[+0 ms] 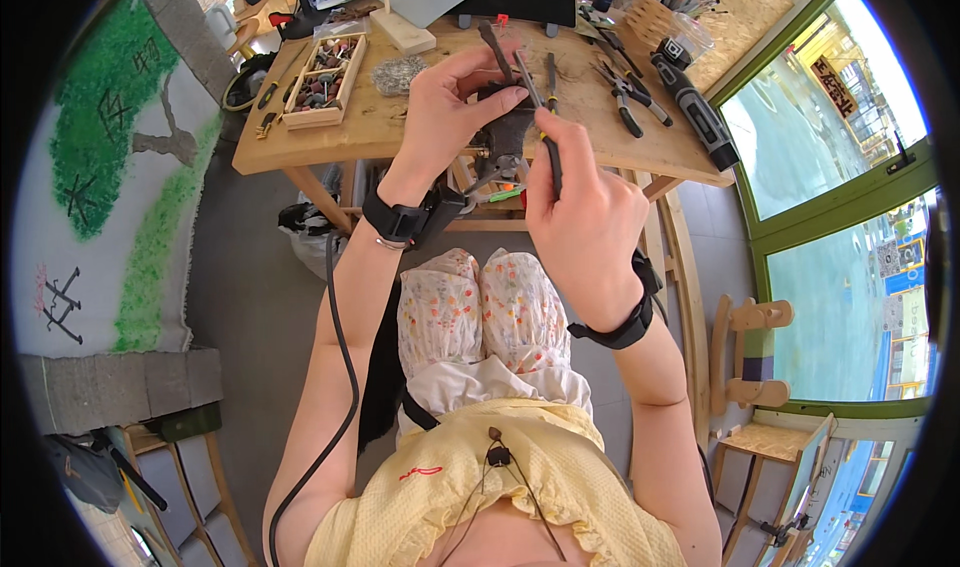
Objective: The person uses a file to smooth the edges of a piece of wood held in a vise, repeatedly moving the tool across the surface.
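At the workbench's front edge, a dark metal bench vise [504, 135] stands between my hands. My left hand [450, 105] grips a slender dark brown piece [495, 47] that rises just above the vise, thumb laid across its lower part. Whether the vise jaws clamp that piece is hidden by my fingers. In my right hand [589, 199] is a small file [528, 79] with a black and yellow handle. Its blade points up and away, close beside the brown piece; I cannot tell whether they touch. A second file [552, 79] lies on the bench just behind.
On the wooden workbench [255, 150], a divided box [322, 119] of small grinding bits stands left, beside a grey wiry wad [398, 75]. Pliers [622, 98] and a cordless rotary tool [697, 109] lie right. A wooden block [405, 32] sits behind. A black cable [345, 349] runs along my left arm.
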The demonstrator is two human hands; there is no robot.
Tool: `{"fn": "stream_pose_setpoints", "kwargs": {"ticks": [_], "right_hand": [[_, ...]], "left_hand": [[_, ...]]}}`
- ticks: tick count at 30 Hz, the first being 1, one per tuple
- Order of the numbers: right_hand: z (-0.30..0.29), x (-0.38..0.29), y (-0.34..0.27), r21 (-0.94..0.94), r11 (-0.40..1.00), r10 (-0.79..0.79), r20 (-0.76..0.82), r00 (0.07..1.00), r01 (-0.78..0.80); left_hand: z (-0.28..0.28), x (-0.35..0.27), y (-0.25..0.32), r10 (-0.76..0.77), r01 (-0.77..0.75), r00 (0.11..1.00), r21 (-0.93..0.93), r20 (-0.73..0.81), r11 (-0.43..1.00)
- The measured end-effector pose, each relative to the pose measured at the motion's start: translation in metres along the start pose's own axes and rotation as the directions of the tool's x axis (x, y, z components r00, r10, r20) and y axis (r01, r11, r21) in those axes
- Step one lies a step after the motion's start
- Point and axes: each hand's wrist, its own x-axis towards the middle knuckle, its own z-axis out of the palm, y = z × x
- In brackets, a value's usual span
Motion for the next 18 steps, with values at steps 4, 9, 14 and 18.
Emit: {"fn": "stream_pose_setpoints", "kwargs": {"ticks": [4, 9, 14, 18], "right_hand": [[0.005, 0.002, -0.002, -0.092, 0.996, -0.016, 0.033, 0.999, 0.019], [0.006, 0.005, -0.006, -0.131, 0.991, 0.018, 0.059, 0.998, -0.010], [0.008, 0.008, -0.011, -0.165, 0.984, 0.085, 0.106, 0.991, -0.067], [0.008, 0.005, -0.018, -0.151, 0.986, 0.080, 0.090, 0.993, -0.066]], "left_hand": [[-0.005, 0.004, -0.002, -0.039, 0.025, 0.995, 0.139, 0.097, 0.990], [-0.003, 0.005, 0.003, -0.102, 0.080, 0.988, 0.179, 0.113, 0.981], [-0.003, 0.007, 0.001, -0.082, 0.056, 0.986, 0.177, 0.146, 0.983], [-0.014, 0.006, 0.009, -0.166, 0.129, 0.969, 0.200, 0.181, 0.971]]}}
